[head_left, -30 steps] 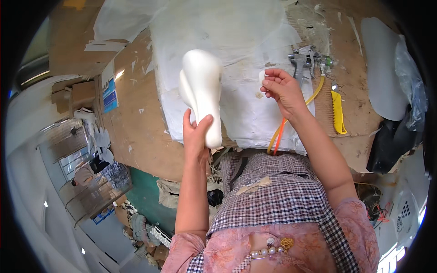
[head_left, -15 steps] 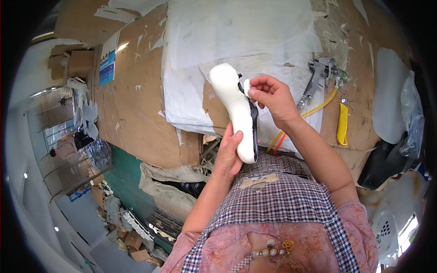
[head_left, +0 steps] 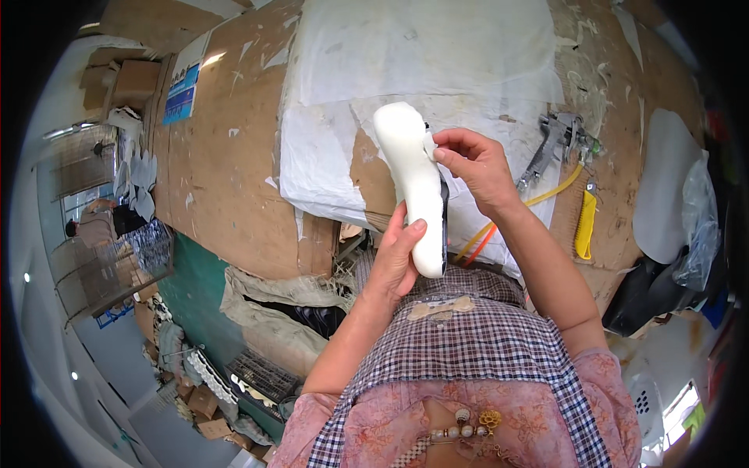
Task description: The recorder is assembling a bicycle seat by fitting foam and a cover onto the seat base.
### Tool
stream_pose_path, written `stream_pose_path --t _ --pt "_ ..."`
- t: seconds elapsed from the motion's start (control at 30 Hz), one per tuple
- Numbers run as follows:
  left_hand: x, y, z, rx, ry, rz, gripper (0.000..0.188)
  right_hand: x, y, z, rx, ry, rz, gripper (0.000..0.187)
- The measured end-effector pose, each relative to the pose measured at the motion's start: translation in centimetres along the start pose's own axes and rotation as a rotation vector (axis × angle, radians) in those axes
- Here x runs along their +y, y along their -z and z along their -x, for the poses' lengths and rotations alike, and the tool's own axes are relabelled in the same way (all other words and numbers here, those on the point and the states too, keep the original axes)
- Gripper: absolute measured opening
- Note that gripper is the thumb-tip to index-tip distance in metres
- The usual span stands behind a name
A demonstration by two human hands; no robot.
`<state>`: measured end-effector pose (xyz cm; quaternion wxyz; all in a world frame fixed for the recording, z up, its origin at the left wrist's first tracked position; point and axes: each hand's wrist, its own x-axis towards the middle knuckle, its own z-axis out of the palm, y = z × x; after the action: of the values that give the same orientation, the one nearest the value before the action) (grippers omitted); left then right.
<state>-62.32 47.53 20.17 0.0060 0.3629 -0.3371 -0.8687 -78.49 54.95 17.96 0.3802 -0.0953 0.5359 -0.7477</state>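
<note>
A long white padded piece (head_left: pixel 411 156), narrower in its middle and dark along its right edge, is tilted in front of my apron over the table's near edge. My left hand (head_left: pixel 395 253) grips its lower end, with the thumb on the white face and the fingers behind. At the upper right edge, my right hand (head_left: pixel 476 160) pinches a small white scrap or flap (head_left: pixel 430 147) between thumb and forefinger. Whether that bit is joined to the padded piece I cannot tell. The underside is mostly hidden from view.
Brown cardboard and white paper (head_left: pixel 328 156) cover the table. To the right lie a metal spray gun (head_left: pixel 550 148) with a yellow hose (head_left: pixel 558 189), a yellow-handled cutter (head_left: pixel 585 226), a grey sheet (head_left: pixel 667 187) and a clear plastic bag (head_left: pixel 700 226). Another person (head_left: pixel 97 226) is far left.
The small white bit in my right fingers has come closer against the padded piece's edge. The padded piece has turned slightly, showing less of its dark side. The whole view has shifted a little.
</note>
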Motion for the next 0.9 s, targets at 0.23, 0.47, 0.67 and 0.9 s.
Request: stream_pose_path --t 0.23,0.47,0.67,0.9 --pt "0.1 0.1 0.0 -0.005 0.004 0.014 0.064 0.2 -0.4 -0.1 0.015 0.019 -0.005 0.019" --pt "0.5 1.2 -0.2 0.05 -0.005 -0.157 0.074 0.2 -0.2 -0.4 -0.028 0.042 0.066 0.018" --pt "4.4 1.0 -3.3 0.339 -0.687 -0.938 0.081 0.4 0.0 -0.7 -0.025 0.031 0.066 0.018" --pt "8.5 0.2 -10.6 0.096 -0.891 -0.96 0.046 0.2 -0.8 -1.1 -0.093 -0.012 0.08 0.018"
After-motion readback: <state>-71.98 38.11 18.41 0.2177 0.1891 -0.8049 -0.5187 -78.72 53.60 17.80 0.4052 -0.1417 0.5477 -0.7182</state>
